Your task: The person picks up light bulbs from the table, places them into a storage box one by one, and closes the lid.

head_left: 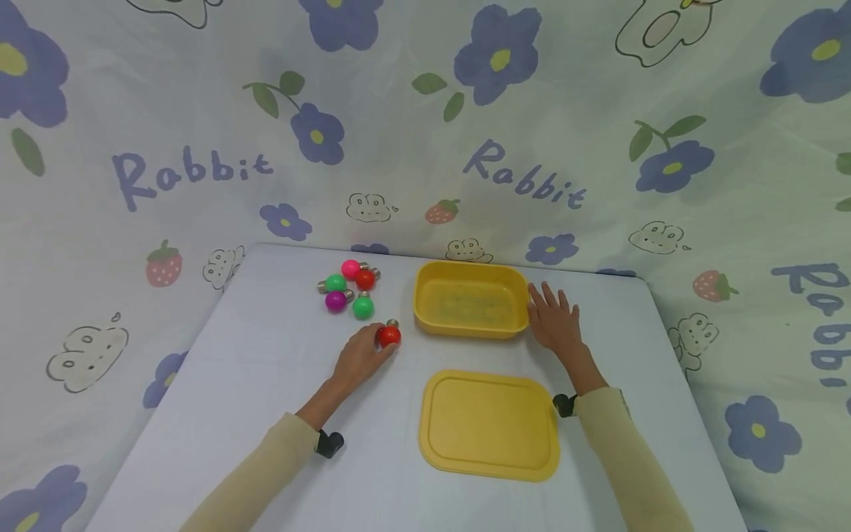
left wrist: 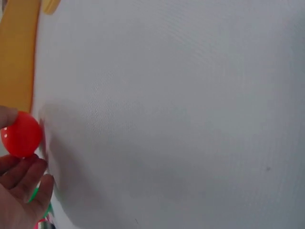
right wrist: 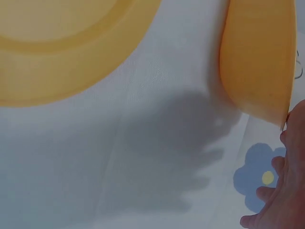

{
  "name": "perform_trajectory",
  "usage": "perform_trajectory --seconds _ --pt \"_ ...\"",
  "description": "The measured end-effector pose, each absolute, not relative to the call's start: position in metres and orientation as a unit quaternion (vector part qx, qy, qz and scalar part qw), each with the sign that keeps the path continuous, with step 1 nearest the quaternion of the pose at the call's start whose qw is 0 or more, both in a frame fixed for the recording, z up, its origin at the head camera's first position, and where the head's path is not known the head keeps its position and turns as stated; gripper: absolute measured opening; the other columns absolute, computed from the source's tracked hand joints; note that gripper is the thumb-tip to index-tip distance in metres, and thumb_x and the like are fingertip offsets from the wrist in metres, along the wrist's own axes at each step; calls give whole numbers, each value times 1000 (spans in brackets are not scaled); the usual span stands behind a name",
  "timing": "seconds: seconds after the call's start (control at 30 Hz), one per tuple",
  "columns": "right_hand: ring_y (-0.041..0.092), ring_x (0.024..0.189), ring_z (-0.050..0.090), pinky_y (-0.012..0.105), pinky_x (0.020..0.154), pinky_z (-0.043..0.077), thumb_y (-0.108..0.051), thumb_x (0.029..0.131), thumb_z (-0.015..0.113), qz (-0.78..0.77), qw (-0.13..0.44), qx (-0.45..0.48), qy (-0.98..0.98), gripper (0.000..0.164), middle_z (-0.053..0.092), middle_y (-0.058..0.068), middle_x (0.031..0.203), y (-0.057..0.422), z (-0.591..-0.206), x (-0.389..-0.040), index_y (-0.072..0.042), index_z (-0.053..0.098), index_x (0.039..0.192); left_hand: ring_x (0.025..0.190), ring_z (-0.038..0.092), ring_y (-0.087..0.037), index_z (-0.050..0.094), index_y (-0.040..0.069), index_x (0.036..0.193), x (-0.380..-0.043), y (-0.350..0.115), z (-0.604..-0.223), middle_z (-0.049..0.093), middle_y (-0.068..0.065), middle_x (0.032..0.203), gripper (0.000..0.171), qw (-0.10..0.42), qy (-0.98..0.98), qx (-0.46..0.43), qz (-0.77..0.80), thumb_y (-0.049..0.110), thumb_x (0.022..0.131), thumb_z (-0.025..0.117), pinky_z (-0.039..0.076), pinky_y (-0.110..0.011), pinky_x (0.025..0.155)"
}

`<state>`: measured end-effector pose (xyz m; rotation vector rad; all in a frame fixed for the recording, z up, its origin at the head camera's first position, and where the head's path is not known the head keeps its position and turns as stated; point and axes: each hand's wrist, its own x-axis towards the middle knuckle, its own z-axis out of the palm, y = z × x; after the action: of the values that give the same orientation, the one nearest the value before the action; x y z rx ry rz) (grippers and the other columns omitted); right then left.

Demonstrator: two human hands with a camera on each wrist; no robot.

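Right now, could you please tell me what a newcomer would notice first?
Probably the yellow tub near the far edge of the table, with a yellow lid nearer the camera. Next, the red bulb in the left grip, by the tub's near-left corner, with five colourful bulbs clustered farther back left.

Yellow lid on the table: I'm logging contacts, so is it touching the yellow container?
Apart. The head view shows a strip of white tabletop between the yellow container and the far edge of the yellow lid.
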<state>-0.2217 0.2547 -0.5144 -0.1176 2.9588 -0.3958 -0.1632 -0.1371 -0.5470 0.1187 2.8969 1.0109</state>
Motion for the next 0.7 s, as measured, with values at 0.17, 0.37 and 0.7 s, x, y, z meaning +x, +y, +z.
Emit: perform_trajectory --seconds 0.17,0.37,0.7 --pt "51 146 6 75 109 6 -35 110 21 -117 71 -47 990 54 10 17 165 255 -515 -225 -16 17 161 108 59 -27 55 2 135 -164 -139 -541 63 -13 119 52 8 938 46 345 24 92 73 54 -44 90" --pt "52 145 7 75 109 7 -34 110 20 -115 69 -52 990 53 11 16 165 258 -516 -226 -18 18 161 116 57 -29 54 3 137 -171 -136 -533 62 -13 125 54 -38 922 79 377 21 91 75 52 -46 95" --pt "50 146 4 74 110 2 -37 110 18 -88 80 -46 992 54 8 14 166 255 -520 -227 -21 12 162 125 54 -27 52 7 141 -183 -103 -516 59 -11 134 56 -25 901 162 401 19 91 75 47 -44 103"
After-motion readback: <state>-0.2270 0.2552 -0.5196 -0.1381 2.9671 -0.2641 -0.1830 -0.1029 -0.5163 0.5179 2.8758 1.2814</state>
